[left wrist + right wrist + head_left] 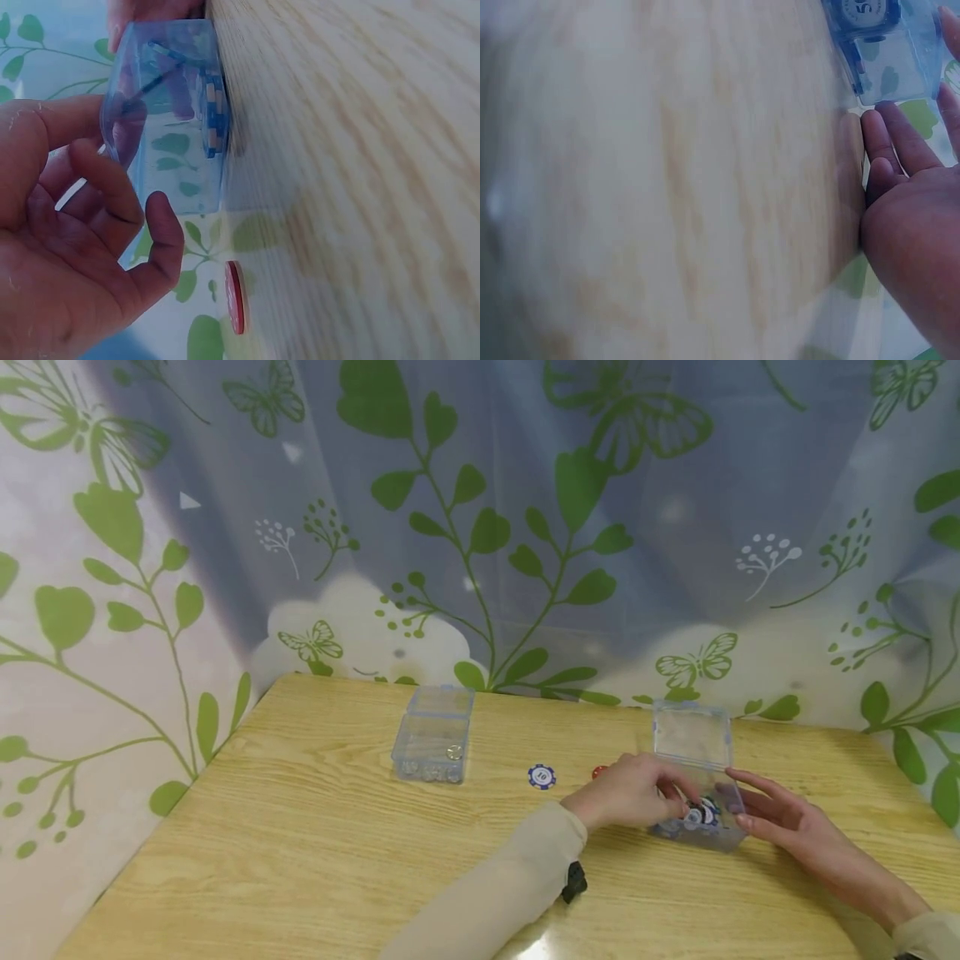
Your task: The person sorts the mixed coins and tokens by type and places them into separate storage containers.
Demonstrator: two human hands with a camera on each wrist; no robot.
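Note:
In the head view a clear plastic box (708,841) with its lid raised stands at the right of the table. Several poker chips (705,812) lie inside it, among them blue-and-white ones. My left hand (633,789) reaches over its left side, bent fingers down among the chips; whether they pinch one is hidden. Through the clear wall in the left wrist view, a blue-and-white chip (214,116) shows at the bottom. My right hand (802,831) touches the box's right side with spread, nearly straight fingers. A red chip (235,296) lies just left of the box.
A blue-and-white chip (542,777) marked 10 lies flat on the wooden table (300,843). Farther left stands a second clear box (401,747), lid raised, with a gold-coloured coin (454,752) and several clear-looking pieces in it. A patterned curtain (480,543) hangs behind the table.

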